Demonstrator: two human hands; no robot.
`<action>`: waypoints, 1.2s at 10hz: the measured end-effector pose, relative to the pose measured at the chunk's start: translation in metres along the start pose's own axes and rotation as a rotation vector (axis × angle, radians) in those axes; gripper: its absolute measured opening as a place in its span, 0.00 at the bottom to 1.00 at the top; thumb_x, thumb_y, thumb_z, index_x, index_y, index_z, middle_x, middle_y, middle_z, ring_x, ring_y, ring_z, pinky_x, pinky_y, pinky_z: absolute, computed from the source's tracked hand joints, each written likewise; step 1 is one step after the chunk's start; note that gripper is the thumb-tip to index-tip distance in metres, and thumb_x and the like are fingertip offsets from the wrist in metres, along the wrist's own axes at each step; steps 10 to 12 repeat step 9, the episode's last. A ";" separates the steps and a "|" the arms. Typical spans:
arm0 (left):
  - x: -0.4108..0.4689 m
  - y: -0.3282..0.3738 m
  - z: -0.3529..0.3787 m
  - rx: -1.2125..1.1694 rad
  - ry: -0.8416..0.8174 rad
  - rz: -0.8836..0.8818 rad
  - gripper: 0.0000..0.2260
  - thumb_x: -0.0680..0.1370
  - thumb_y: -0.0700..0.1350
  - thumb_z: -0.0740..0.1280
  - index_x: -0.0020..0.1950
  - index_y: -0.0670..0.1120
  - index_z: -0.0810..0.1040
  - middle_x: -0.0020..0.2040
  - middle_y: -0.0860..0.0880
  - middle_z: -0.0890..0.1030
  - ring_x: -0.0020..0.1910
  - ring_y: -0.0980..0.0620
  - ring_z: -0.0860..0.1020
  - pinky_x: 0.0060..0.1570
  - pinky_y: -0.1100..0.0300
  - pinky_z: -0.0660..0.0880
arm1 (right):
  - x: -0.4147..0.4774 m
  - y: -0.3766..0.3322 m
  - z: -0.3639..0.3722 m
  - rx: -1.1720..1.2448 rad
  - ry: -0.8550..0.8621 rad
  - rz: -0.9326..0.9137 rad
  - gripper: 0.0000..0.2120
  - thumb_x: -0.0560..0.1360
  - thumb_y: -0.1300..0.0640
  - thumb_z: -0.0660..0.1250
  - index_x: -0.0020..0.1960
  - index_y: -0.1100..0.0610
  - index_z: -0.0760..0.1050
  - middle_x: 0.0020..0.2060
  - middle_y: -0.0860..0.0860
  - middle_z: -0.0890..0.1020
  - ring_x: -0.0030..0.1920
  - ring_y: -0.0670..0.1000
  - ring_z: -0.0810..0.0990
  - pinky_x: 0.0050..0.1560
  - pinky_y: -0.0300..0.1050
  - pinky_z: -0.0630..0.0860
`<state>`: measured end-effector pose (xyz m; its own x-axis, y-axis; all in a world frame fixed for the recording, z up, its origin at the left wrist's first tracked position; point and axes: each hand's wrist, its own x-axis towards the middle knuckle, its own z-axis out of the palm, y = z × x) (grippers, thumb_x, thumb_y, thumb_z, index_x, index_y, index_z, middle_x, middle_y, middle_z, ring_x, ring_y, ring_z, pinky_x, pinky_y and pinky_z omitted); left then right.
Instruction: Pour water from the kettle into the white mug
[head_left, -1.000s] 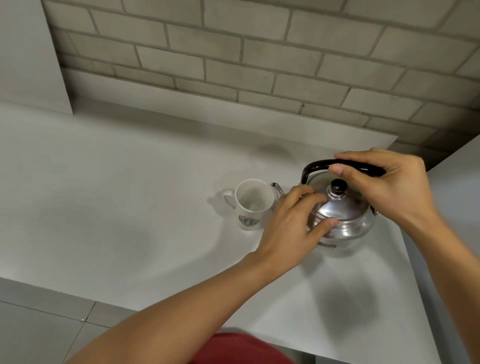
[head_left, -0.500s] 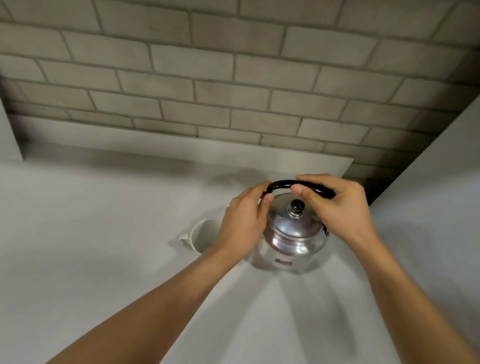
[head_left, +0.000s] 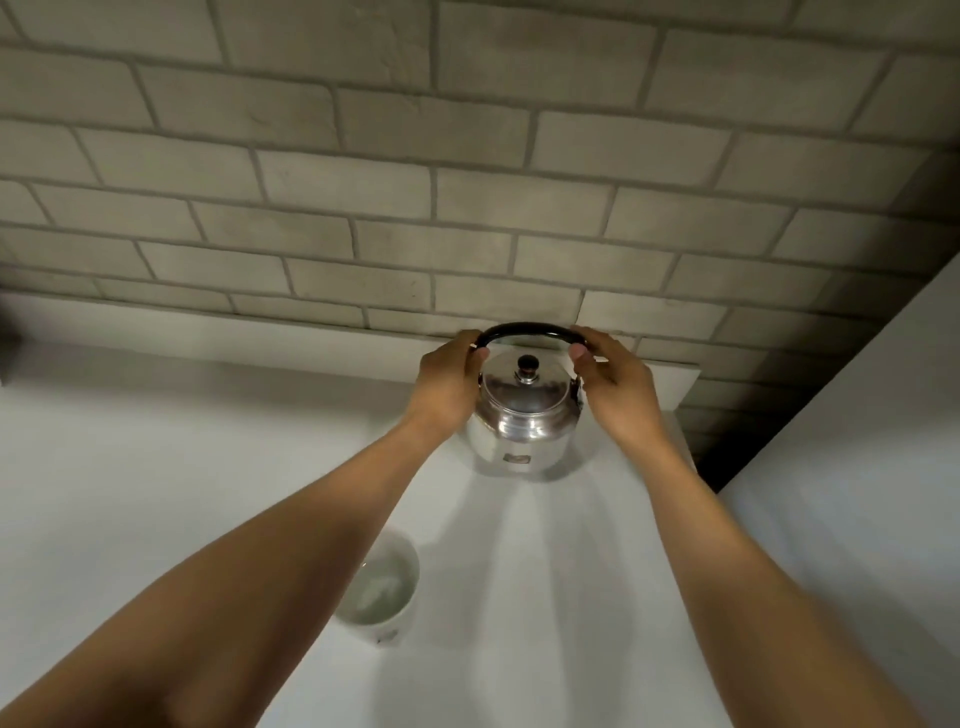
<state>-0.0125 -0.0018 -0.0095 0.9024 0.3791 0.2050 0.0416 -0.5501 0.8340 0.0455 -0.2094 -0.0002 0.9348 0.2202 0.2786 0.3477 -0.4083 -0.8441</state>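
Observation:
A shiny steel kettle (head_left: 522, 423) with a black arched handle and a black lid knob stands upright on the white counter (head_left: 156, 493), close to the back ledge. My left hand (head_left: 448, 384) grips the handle's left end and my right hand (head_left: 613, 387) grips its right end. The white mug (head_left: 382, 590) stands nearer to me, partly hidden under my left forearm. Water shows inside the mug.
A grey brick wall (head_left: 415, 182) rises behind the counter, with a low white ledge (head_left: 260, 343) along its foot. A white vertical panel (head_left: 857, 467) closes off the right side beside the kettle.
The kettle, held in both hands, has moved away from the mug toward the back ledge. My left hand went from the kettle's side to the handle. The view has tilted upward.

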 end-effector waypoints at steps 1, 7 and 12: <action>0.016 -0.015 0.007 0.014 -0.032 -0.044 0.09 0.85 0.45 0.60 0.62 0.49 0.79 0.48 0.50 0.82 0.44 0.51 0.78 0.39 0.67 0.69 | 0.015 0.018 0.010 -0.026 -0.034 0.025 0.17 0.84 0.49 0.64 0.71 0.50 0.78 0.60 0.50 0.85 0.58 0.54 0.84 0.64 0.54 0.79; 0.031 -0.046 0.027 -0.013 -0.098 -0.067 0.10 0.86 0.44 0.61 0.66 0.48 0.77 0.53 0.47 0.83 0.48 0.45 0.81 0.49 0.55 0.76 | 0.018 0.054 0.031 0.131 -0.042 0.130 0.16 0.84 0.51 0.66 0.70 0.45 0.79 0.63 0.48 0.84 0.62 0.53 0.84 0.67 0.56 0.78; 0.026 -0.015 0.008 0.033 -0.192 -0.060 0.24 0.84 0.51 0.64 0.80 0.50 0.64 0.71 0.43 0.75 0.67 0.40 0.77 0.67 0.48 0.74 | -0.001 0.025 0.008 -0.015 -0.071 0.128 0.24 0.84 0.49 0.65 0.79 0.43 0.67 0.72 0.49 0.78 0.68 0.51 0.79 0.69 0.48 0.74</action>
